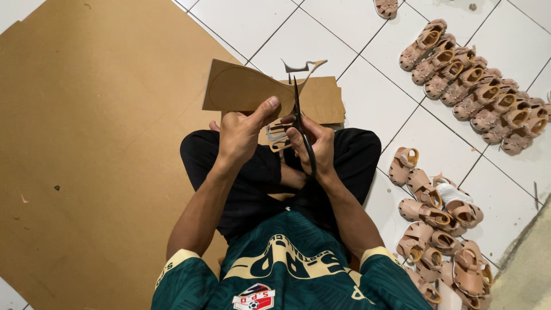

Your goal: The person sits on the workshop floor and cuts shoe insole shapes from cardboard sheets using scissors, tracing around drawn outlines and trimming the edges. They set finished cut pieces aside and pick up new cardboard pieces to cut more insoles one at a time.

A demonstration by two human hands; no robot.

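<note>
I sit cross-legged on the floor. My left hand holds up a piece of brown cardboard with a sole-shaped outline drawn on it, thumb pressed on its near edge. My right hand grips black scissors, their blades pointing away from me and cutting into the cardboard's right side. A thin curled strip of offcut sticks up at the blade tips. Another flat cardboard piece lies on the floor just behind the one I hold.
A large brown cardboard sheet covers the floor to my left. On the white tiles to the right lie a row of several tan child sandals and a nearer heap of them.
</note>
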